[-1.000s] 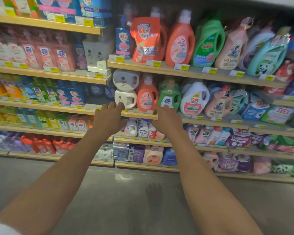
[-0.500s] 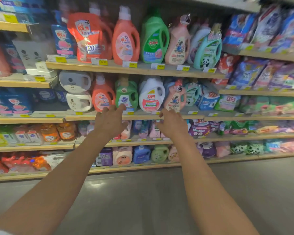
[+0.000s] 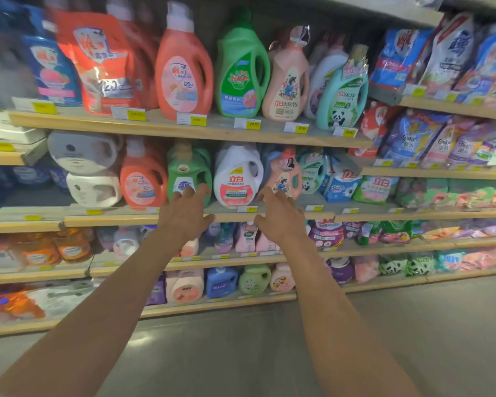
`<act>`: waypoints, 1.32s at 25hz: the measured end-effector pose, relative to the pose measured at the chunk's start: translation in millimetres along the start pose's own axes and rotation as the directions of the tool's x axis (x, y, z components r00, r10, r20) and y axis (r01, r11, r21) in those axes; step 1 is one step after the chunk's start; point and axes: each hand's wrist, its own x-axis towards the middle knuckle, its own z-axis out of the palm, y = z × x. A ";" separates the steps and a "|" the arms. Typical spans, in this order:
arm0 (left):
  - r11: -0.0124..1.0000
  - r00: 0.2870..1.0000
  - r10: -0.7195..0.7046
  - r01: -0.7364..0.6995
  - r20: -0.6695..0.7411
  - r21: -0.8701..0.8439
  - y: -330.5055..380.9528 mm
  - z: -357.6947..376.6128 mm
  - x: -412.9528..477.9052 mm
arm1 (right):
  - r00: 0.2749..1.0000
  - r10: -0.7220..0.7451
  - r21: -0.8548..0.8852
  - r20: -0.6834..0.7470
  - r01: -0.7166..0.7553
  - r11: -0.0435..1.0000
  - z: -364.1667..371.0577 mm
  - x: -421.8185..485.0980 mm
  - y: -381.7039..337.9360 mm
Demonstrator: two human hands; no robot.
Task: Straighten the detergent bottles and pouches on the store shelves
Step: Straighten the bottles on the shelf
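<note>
Both my arms reach toward the second shelf [image 3: 269, 214]. My left hand [image 3: 184, 213] is spread open in front of a green detergent bottle [image 3: 188, 173], its fingertips near the label. My right hand [image 3: 281, 216] is open too, fingers pointing at the gap between a white bottle [image 3: 236, 176] and a small pink bottle [image 3: 284, 174]. Neither hand holds anything. To the left stand an orange bottle [image 3: 142, 179] and two white bottles lying stacked on their sides [image 3: 89, 170]. Teal and blue-white packs [image 3: 324, 176] lean at the right of the row.
The top shelf [image 3: 212, 130] carries a red pouch [image 3: 103, 61], orange, green, pink and teal bottles. Soft pouches [image 3: 441, 144] fill the right-hand shelves. Lower shelves hold small bottles and bags. Grey floor [image 3: 241, 353] lies below my arms.
The view has shifted right and moved closer to the shelves. Both hands have risen from the shelf edge toward the green, white and pink bottles on the second shelf.
</note>
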 end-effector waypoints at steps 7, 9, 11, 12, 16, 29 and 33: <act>0.999 1.000 -0.013 0.013 0.017 -0.029 1.1 34.4 93.3 | 1.000 -0.010 0.016 -0.005 0.010 1.000 18.0 96.2 34.3; 0.999 0.999 -0.026 0.027 0.031 -0.039 -4.5 41.9 106.4 | 0.999 -0.015 0.027 -0.032 0.016 1.000 26.7 112.1 40.1; 0.998 0.998 -0.052 0.053 0.035 -0.035 -11.3 49.3 120.7 | 0.999 -0.024 0.040 -0.032 0.025 0.999 36.7 129.2 44.3; 0.997 0.997 -0.064 0.066 0.039 -0.034 -13.4 52.6 126.9 | 0.999 -0.036 0.044 -0.023 0.037 0.998 41.9 137.2 45.2; 0.997 0.997 -0.075 0.076 0.035 -0.010 -12.9 67.4 155.8 | 0.997 -0.078 0.053 -0.009 0.078 0.996 59.6 168.1 53.2; 0.995 0.993 -0.090 0.087 -0.079 -0.041 -30.1 231.1 261.1 | 0.969 -0.220 0.032 -0.109 0.225 0.974 207.0 306.2 86.8; 0.995 0.993 -0.092 0.090 -0.071 -0.037 -49.4 299.8 271.7 | 0.961 -0.259 0.026 -0.096 0.263 0.965 263.7 330.0 96.7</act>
